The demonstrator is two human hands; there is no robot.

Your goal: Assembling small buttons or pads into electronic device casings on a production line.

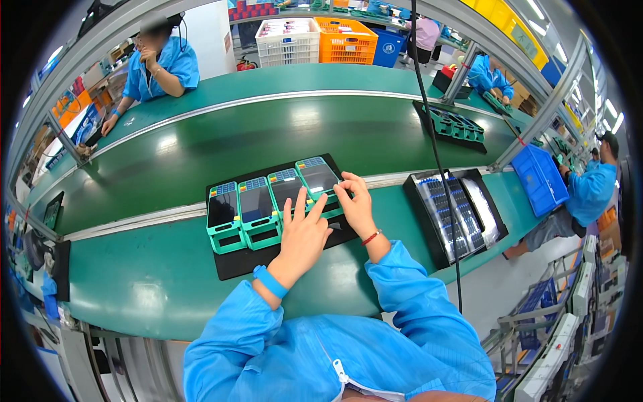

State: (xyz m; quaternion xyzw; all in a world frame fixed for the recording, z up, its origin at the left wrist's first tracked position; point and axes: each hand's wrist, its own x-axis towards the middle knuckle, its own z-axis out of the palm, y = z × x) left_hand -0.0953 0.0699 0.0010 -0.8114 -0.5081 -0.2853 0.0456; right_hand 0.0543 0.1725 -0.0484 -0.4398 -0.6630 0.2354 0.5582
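Note:
Several green handheld terminals with dark screens and small keypads lie side by side on a black tray (234,267) in front of me. The leftmost terminal (223,207) and the one beside it (255,202) are untouched. My left hand (303,236) is open, its fingers spread over the lower parts of the two right-hand terminals. At the right end, my right hand (356,206) has its fingers bent at the lower right edge of the rightmost terminal (317,175), which sits slightly farther back than the others. My hands partly hide the lower frames.
Right of me, a black box (435,234) holds rows of small dark parts in clear plastic. A blue bin (540,179) stands beyond it. Across the green belt (268,134) lies another tray of green terminals (455,125). A black cable (434,134) hangs in front. Co-workers sit across and rightward.

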